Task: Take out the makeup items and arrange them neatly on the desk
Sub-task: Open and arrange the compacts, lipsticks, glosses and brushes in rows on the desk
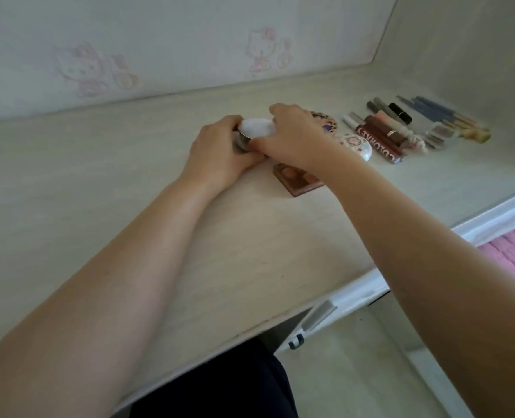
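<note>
Both hands meet over a small round jar with a white lid and a dark, shiny body [251,132], which sits on the pale wood-grain desk [105,182] a little toward twelve o'clock from the middle of the view. The left hand [220,152] wraps the jar's body from the nine o'clock side, fingers curled round it. The right hand [292,137] arches over the white lid from three o'clock, thumb and fingertips closed on its rim. Just at five o'clock from the jar, partly under the right wrist, lies a flat brown rectangular palette [298,181]. Toward two o'clock the other makeup lies in a row: a round patterned compact [325,122], a white round compact with a floral lid [355,144], a dark red tube with white lettering [380,143], a black lipstick case [401,112] and a cluster of blue-handled brushes [437,111], close beside one another. At twelve o'clock stands a pale wall with faint pink cartoon cats [90,67]. A pink fabric [512,251] shows at four o'clock past the desk edge.
</note>
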Demonstrator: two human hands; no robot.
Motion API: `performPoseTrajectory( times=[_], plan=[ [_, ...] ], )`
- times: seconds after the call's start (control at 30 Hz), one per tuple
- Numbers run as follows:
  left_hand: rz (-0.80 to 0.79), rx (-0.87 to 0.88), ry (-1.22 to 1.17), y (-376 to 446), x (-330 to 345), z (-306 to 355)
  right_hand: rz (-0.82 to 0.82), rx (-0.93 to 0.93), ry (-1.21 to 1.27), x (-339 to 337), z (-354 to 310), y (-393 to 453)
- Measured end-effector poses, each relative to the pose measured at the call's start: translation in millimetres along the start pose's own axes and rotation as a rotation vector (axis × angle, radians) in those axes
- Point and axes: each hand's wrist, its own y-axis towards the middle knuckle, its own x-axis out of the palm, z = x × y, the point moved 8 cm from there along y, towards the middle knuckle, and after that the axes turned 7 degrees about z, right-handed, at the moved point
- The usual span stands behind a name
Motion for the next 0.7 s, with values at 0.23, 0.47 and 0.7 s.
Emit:
performPoseTrajectory(
  times=[0.23,0.47,0.7],
  plan=[
    [0.0,-0.019,-0.182,0,-7,-3,0.029,0.048,0.079,-13,1,-9],
    [-0.022,-0.19,-0.578,-18,-25,-10,0.015,0.043,0.191,-34,-20,-24],
    [0.037,-0.265,-0.733,-51,-69,-12,-0.023,-0.006,0.432,-44,-63,-50]
  ],
)
